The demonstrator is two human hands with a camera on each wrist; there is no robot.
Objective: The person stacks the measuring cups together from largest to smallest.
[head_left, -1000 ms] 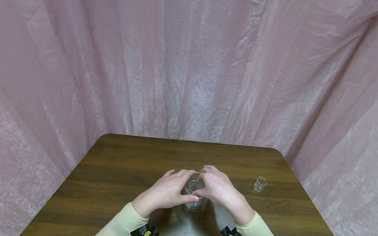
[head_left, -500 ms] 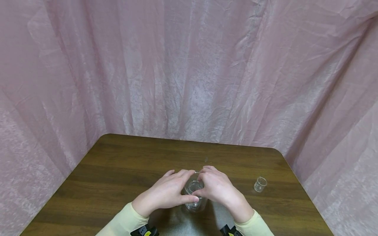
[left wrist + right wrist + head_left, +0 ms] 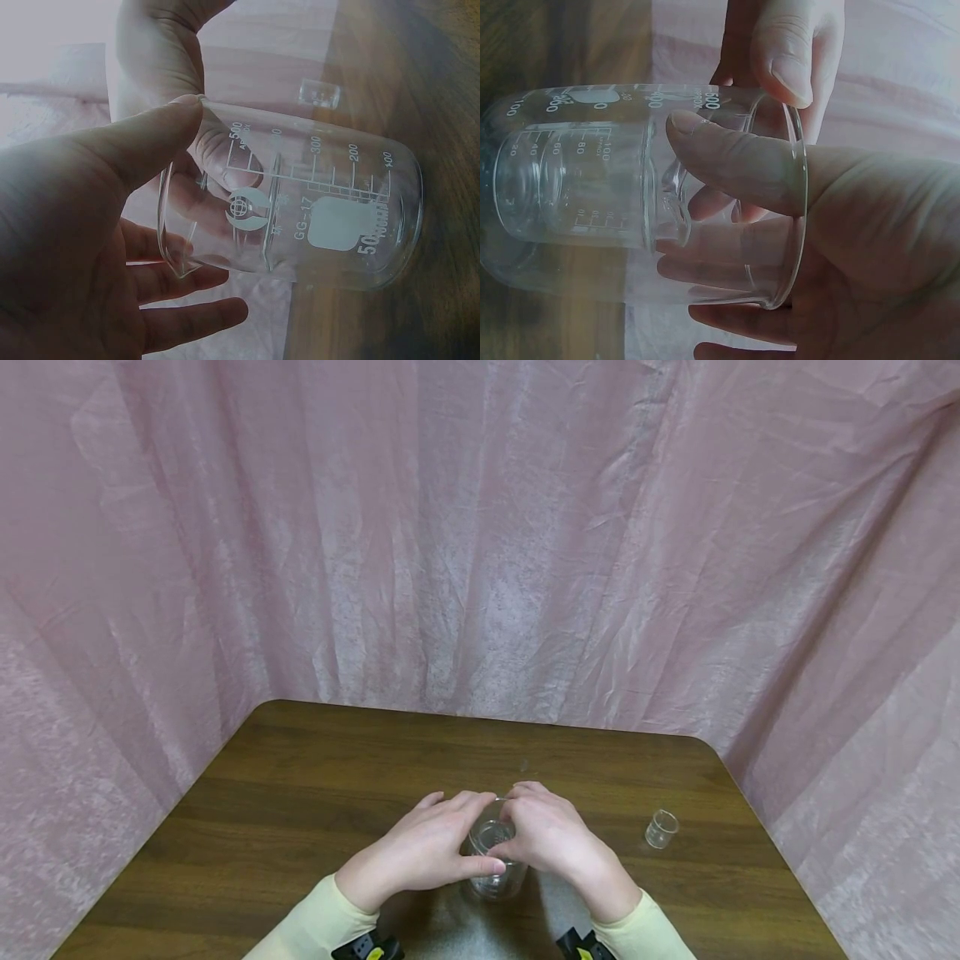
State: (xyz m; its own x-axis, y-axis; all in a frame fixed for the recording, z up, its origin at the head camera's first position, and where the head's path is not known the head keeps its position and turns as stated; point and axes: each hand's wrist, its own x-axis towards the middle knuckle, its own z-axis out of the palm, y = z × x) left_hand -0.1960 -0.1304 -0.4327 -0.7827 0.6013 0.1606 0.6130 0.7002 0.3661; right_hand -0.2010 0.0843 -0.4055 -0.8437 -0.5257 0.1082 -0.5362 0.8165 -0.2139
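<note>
A large clear glass beaker (image 3: 337, 217) with white graduations stands on the table. My left hand (image 3: 427, 843) steadies it at the rim, thumb on the near side, fingers along the left and far side. Inside it, low down, stands a smaller graduated beaker (image 3: 577, 187); whether another sits inside that one is hard to tell through the glass. My right hand (image 3: 551, 831) reaches into the large beaker's mouth, its thumb and bent finger at the smaller beaker's rim. The other right fingers show through or past the glass.
A tiny glass beaker (image 3: 661, 829) stands by itself to the right of the hands. The brown wooden table (image 3: 337, 760) has rounded far corners, and pink curtains (image 3: 480, 568) hang behind and at both sides.
My right hand and wrist have shifted very slightly left. The inner glass rings seen through the mouth look a little different; the left hand, large beaker and tiny beaker stay put.
</note>
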